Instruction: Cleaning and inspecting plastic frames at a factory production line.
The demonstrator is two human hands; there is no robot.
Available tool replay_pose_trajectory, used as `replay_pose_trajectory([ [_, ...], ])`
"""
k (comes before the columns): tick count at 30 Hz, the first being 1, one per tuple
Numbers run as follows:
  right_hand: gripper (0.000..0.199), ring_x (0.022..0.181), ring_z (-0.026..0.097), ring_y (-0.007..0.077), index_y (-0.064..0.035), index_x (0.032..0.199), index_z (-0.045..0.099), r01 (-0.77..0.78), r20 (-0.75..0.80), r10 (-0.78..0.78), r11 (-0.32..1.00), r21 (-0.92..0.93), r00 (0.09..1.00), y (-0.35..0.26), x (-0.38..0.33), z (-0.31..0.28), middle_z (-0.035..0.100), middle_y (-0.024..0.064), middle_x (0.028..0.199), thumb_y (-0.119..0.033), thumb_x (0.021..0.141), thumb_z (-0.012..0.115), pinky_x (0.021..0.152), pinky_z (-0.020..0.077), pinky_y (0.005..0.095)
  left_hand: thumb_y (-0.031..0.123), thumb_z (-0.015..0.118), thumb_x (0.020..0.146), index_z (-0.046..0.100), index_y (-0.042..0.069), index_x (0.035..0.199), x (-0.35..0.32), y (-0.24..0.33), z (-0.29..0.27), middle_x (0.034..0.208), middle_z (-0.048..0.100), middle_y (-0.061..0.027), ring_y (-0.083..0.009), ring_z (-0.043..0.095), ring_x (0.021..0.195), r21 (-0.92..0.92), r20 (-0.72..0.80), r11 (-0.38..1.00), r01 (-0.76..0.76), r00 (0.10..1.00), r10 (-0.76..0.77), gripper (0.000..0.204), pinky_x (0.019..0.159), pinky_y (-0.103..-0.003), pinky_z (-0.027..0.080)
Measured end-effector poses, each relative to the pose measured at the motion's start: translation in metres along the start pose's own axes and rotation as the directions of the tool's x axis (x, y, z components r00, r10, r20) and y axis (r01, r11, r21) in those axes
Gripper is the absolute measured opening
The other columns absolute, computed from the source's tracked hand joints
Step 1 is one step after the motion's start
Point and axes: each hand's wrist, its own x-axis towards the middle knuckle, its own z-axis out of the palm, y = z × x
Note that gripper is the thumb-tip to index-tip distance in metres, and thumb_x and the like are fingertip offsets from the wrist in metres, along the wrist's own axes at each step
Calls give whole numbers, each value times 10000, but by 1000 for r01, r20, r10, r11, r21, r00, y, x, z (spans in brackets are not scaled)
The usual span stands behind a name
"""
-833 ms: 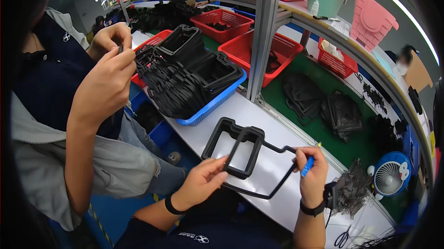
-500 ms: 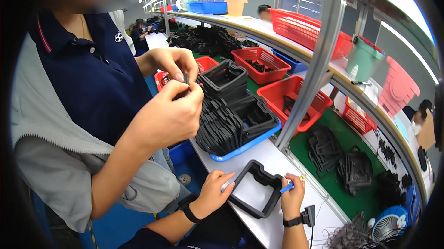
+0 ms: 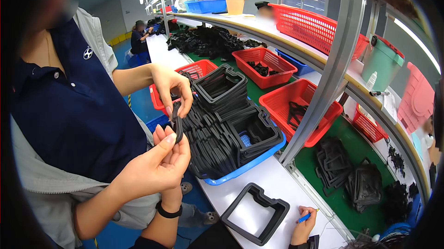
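My left hand (image 3: 172, 195), with a black wristband, is raised behind a co-worker's hand (image 3: 148, 168); its fingers are mostly hidden, so I cannot tell how they are set. Above it, the co-worker's fingers hold a small curved black strip (image 3: 179, 128); whether my fingers touch it is unclear. My right hand (image 3: 303, 230) rests at the table's right side, closed around a slim blue pen-shaped tool (image 3: 304, 218) with a yellowish tip. Between my arms a black notched frame (image 3: 276, 223) lies flat on the white table (image 3: 210, 196), touched by neither hand.
A blue basket (image 3: 240, 171) piled with black frames stands beyond the loose one. Red baskets (image 3: 319, 95) with black parts sit behind it. A metal post (image 3: 340, 40) rises at the right, carrying a shelf. Black frames (image 3: 333, 161) lie on the green surface.
My left hand has left the black frame and risen toward the co-worker's hands. My right hand has moved off the frame's edge to the right, keeping the blue tool. The co-worker's hands are lower.
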Motion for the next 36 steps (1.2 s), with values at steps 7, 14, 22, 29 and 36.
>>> replay_pose_trajectory([
  [7,173,950,601,149,-7,1101,569,-119,71,118,993,-1,990,-6,2,-14,645,107,1067,-157,1048,501,825,491,269,-4,519,986,535,-95,1207,36,125,41,1088,691,-140,-161,688,1003,-812,563,-405,421,379,-735,240,933,-277,566],
  [14,210,1015,620,169,-3,1169,588,-205,151,205,979,-13,967,-6,-3,-22,668,119,1130,-156,1044,518,841,494,274,34,541,971,530,-90,1233,48,111,28,1161,653,-151,-189,638,1108,-619,764,-685,385,498,-410,290,1004,-307,512],
  [22,234,1032,638,172,-3,1190,620,-241,180,240,970,-16,954,-6,-5,-22,692,114,1153,-160,1034,543,822,495,262,116,549,936,514,-100,1278,149,76,5,1221,604,-211,-274,620,1122,-249,831,-885,394,557,14,406,983,-349,521],
  [29,216,925,622,142,-3,1158,635,-175,98,185,979,-109,978,-12,-5,-16,699,105,1124,-157,1020,571,784,496,258,123,547,939,520,-115,1268,210,45,18,1206,611,-253,-388,630,1126,400,799,-815,419,276,535,406,1003,-451,523],
  [36,212,876,592,119,4,1154,632,-190,85,201,974,-121,976,-7,-8,-19,699,111,1104,-151,1019,578,768,485,251,149,660,851,569,-82,1217,325,-36,-15,1170,643,-263,-381,646,1108,842,460,-528,-109,657,598,442,966,-446,523],
])
